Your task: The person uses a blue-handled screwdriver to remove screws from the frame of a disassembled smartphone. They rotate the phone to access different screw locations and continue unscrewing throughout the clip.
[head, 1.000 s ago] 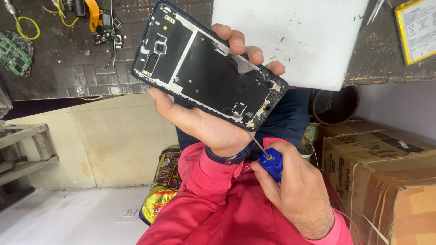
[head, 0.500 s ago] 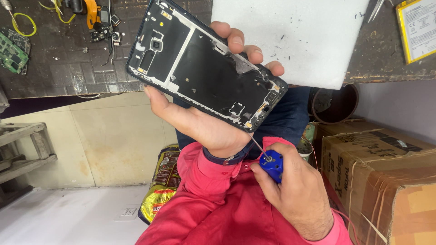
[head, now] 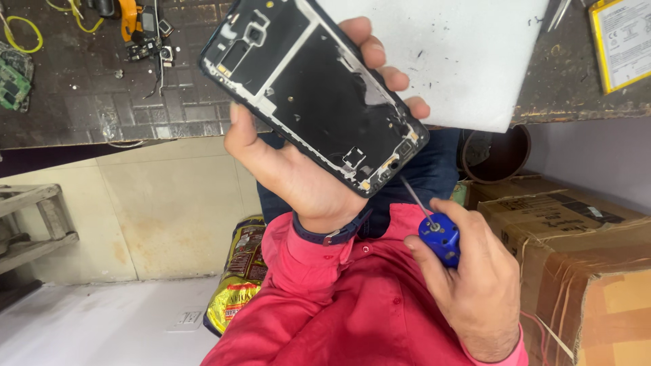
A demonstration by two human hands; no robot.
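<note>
at the far left a small green circuit board (head: pixel 13 85) and loose yellow wires (head: pixel 24 34) are seen on the dark, scuffed workbench (head: pixel 81 102), and a glossy yellow packet (head: pixel 237 278) lies lower down. further right, an opened phone frame (head: pixel 315 91), black, flat and rectangular with pale edging and small cut-outs, is gripped in the left hand (head: pixel 298 169), thumb on one long edge and fingers curled over the other, above the lap in a red shirt (head: pixel 339 305). a white sheet (head: pixel 461 54) lies behind it. the right hand (head: pixel 475 278) is closed around a screwdriver (head: pixel 434 234) with a blue ribbed handle, its thin metal shaft aimed at the frame's lower corner. it is judged that the tip could slip off a tiny screw, since the frame is held in the air, and a loosened screw could be lost to the floor. rough brown cardboard boxes (head: pixel 576 257) are stacked at the right.
</note>
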